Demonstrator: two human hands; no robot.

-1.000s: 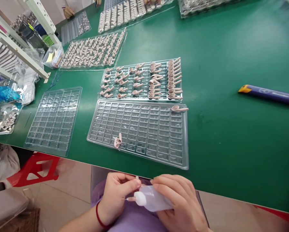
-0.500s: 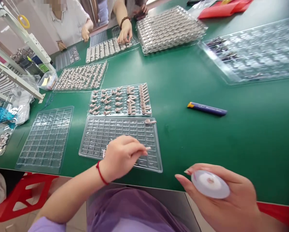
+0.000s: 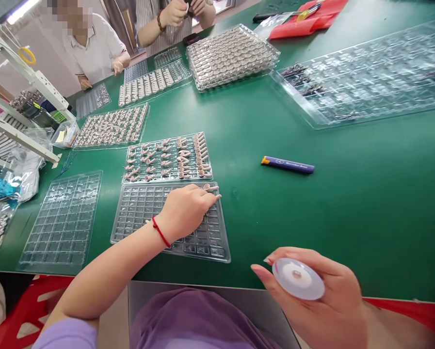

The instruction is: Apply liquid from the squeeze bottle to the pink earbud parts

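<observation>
An empty clear tray [image 3: 59,220] lies at the left of the green tabletop [image 3: 312,208]. Beside it, the left hand [image 3: 184,211] rests on a second clear tray [image 3: 202,242], fingers pinched on a small pink part [image 3: 213,187] at its far right corner. Right of that, the right hand [image 3: 326,305] is curled around a white bottle [image 3: 298,278], near the tabletop's front edge.

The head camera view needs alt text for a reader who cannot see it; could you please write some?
At a green table, the person's left hand reaches across a clear compartment tray, fingertips at a small pink part in its far right corner. The right hand holds a translucent bottle, base toward the camera. Behind sits a tray of pink parts; a blue pen lies to the right.
</observation>
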